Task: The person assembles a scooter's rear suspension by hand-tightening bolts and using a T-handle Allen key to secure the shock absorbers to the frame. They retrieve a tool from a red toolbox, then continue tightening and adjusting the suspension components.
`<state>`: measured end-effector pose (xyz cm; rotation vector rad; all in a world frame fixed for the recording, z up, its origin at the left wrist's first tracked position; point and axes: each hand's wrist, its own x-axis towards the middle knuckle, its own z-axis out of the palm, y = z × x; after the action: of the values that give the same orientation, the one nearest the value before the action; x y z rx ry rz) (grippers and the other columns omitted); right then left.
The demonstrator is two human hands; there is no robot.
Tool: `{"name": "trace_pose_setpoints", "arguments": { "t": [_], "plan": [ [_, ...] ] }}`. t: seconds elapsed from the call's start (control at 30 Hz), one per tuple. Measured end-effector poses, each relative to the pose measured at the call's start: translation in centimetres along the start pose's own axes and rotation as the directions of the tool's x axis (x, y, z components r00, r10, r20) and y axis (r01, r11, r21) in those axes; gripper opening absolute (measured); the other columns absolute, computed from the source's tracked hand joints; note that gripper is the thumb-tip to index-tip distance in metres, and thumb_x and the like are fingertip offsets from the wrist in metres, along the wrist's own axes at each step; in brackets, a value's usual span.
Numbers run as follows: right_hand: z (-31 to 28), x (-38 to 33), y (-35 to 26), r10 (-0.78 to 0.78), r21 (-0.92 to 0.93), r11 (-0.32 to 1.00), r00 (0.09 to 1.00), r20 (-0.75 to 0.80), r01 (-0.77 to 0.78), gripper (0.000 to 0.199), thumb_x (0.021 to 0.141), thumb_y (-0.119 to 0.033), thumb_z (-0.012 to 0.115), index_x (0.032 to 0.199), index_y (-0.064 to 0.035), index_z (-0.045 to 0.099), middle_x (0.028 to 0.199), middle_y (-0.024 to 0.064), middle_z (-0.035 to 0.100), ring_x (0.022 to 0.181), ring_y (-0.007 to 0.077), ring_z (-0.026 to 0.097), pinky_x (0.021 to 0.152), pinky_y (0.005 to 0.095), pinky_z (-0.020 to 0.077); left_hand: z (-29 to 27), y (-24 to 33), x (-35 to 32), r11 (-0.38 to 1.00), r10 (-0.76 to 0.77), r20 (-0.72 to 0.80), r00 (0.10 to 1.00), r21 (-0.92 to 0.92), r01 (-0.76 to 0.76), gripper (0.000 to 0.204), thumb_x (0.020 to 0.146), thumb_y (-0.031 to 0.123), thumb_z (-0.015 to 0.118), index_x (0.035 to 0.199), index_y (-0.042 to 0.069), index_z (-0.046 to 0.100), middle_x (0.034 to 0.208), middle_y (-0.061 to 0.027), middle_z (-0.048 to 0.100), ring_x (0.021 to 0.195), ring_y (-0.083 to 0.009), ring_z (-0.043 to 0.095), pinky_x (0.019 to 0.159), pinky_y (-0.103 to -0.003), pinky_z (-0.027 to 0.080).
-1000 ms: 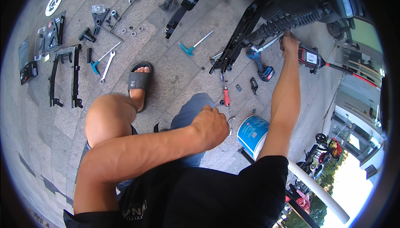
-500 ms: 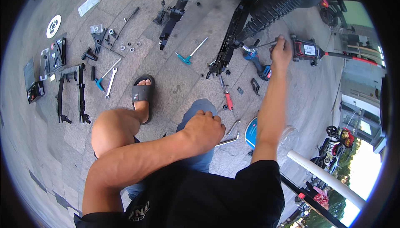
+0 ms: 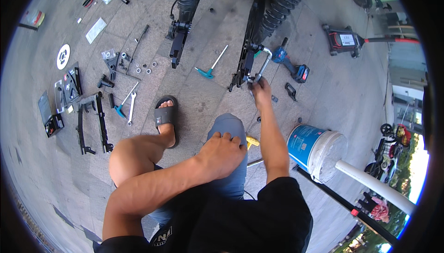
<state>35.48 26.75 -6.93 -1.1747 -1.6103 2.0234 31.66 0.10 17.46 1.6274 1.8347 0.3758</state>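
Observation:
I squat on grey paving. My left hand (image 3: 223, 153) rests flat on my right knee, fingers spread, holding nothing. Stretched forward, my right hand (image 3: 261, 86) grips the lower end of a bent silver wrench (image 3: 263, 63). The wrench's top meets a black frame arm (image 3: 249, 45) with a coil spring (image 3: 283, 4) above it. A blue cordless drill (image 3: 289, 63) lies just right of the wrench. A teal T-handle key (image 3: 210, 64) lies to the left of the frame arm.
A blue bucket (image 3: 307, 145) with a white pipe (image 3: 372, 182) stands at my right. Spanners (image 3: 131, 107), washers and black brackets (image 3: 95, 123) are spread on the left. A red-and-black device (image 3: 343, 39) sits far right. My sandalled foot (image 3: 165, 118) is in front of me.
My view has shifted so the frame now sits nearer the middle. My right hand has come lower and closer, and now grips the silver wrench. My left hand stays on the knee.

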Motion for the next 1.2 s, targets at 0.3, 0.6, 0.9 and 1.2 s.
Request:
{"name": "trace_pose_setpoints", "arguments": {
  "t": [0.3, 0.6, 0.9, 1.2],
  "plan": [
    [-1.5, 19.4, -1.2, -0.351, -0.285, 0.902, 0.935, -0.054, 0.323, 0.010, 0.085, -0.008, 0.061, 0.094, -0.0031, 0.063, 0.087, 0.0073, 0.064, 0.074, 0.0134, 0.060, 0.063, 0.0290, 0.0498, 0.2, 0.5, -3.0, 0.999, -0.040, 0.003, 0.999, -0.013, 0.040, 0.026, 0.079, 0.020, 0.061, 0.101, 0.006, 0.059, 0.098, -0.0117, 0.057, 0.090, -0.0285, 0.059, 0.077, -0.040, 0.048],
    [-2.8, 19.0, -16.2, -0.482, -0.488, 0.680, 0.835, 0.263, 0.547, 0.038, 0.085, 0.001, 0.052, 0.123, 0.0013, 0.052, 0.104, 0.0133, 0.065, 0.090, 0.0171, 0.061, 0.079, 0.0295, 0.0483, -0.4, 2.1, -6.3, 0.987, 0.002, -0.027, 1.000, -0.160, -0.006, 0.029, 0.081, 0.016, 0.053, 0.106, 0.005, 0.060, 0.101, -0.0111, 0.056, 0.088, -0.0235, 0.055, 0.072, -0.034, 0.047],
    [1.3, 6.1, -20.9, -0.626, -0.213, 0.740, 0.769, 0.129, 0.638, 0.043, 0.086, 0.000, 0.059, 0.124, 0.0044, 0.040, 0.106, 0.0184, 0.063, 0.094, 0.0235, 0.062, 0.085, 0.0336, 0.0482, -0.2, 2.1, -6.8, 0.958, -0.155, -0.063, 0.986, -0.253, 0.135, 0.041, 0.077, 0.023, 0.069, 0.112, 0.006, 0.056, 0.110, -0.0135, 0.057, 0.101, -0.0328, 0.057, 0.086, -0.042, 0.047],
    [-1.1, -6.3, -12.4, -0.510, -0.414, 0.749, 0.849, 0.138, 0.517, 0.035, 0.082, -0.009, 0.066, 0.116, -0.0041, 0.059, 0.110, 0.0082, 0.060, 0.091, 0.0137, 0.059, 0.080, 0.0274, 0.0478, 2.1, 5.2, -10.4, 0.755, -0.357, -0.142, 0.923, -0.626, 0.195, 0.040, 0.080, 0.022, 0.069, 0.113, 0.002, 0.057, 0.112, -0.0177, 0.059, 0.105, -0.0364, 0.057, 0.090, -0.040, 0.047]
  ]
}}
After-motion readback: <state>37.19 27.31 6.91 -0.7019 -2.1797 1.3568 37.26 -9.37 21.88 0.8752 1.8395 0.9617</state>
